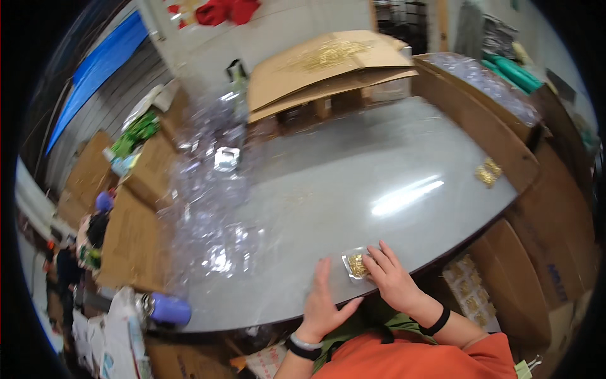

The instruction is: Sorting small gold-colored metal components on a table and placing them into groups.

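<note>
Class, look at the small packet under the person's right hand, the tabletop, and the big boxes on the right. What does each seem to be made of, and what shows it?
Small packet: clear glossy plastic, seemingly, holding small gold-coloured, probably metal, pieces; it glints.
Tabletop: smooth grey, slightly glossy surface, with a bright light streak; material uncertain.
Boxes: brown matte cardboard, with folded flaps.

A heap of clear plastic shells spreads over the left part of the grey surface, and flattened cardboard sheets strewn with small gold pieces lie at its far end. A small gold pile rests on a cardboard box at the right, while a purple bottle lies near the front-left edge.
</note>
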{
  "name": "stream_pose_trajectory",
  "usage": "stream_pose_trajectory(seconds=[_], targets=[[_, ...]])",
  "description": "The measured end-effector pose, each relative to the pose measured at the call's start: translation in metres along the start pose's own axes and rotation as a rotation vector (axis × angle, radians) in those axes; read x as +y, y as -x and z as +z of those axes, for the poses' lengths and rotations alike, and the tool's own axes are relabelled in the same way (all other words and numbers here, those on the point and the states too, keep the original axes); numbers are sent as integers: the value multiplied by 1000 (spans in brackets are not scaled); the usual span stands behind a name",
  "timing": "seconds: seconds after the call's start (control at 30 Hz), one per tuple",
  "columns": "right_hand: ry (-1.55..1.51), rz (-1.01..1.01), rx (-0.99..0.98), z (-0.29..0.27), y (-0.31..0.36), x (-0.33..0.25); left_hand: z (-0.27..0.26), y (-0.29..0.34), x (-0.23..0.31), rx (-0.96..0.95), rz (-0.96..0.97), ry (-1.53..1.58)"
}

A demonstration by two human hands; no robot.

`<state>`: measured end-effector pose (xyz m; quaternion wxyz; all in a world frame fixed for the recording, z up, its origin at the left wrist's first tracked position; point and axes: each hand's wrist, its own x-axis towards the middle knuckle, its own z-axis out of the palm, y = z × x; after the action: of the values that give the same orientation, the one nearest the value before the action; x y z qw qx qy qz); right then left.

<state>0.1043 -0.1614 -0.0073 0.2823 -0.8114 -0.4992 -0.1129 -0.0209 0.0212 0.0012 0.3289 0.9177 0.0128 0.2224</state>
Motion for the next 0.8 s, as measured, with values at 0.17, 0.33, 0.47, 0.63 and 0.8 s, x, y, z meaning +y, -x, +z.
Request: stream_pose_trajectory(seconds=[0.17, 0.33, 0.47, 0.63, 0.8], targets=[[240, 299, 268, -48, 12, 67, 2, 11, -3, 22, -23, -27], [458, 543, 465, -96, 35, 164, 6, 4, 4, 23, 17, -23], [502, 658, 429, -111, 38, 220, 13, 5, -3, -5, 60, -108], [695, 873, 116, -92, 31, 249, 15, 7, -5, -2, 94, -200], [773, 1015, -80, -95, 9, 231, 11, 6, -1, 31, 86, -242]])
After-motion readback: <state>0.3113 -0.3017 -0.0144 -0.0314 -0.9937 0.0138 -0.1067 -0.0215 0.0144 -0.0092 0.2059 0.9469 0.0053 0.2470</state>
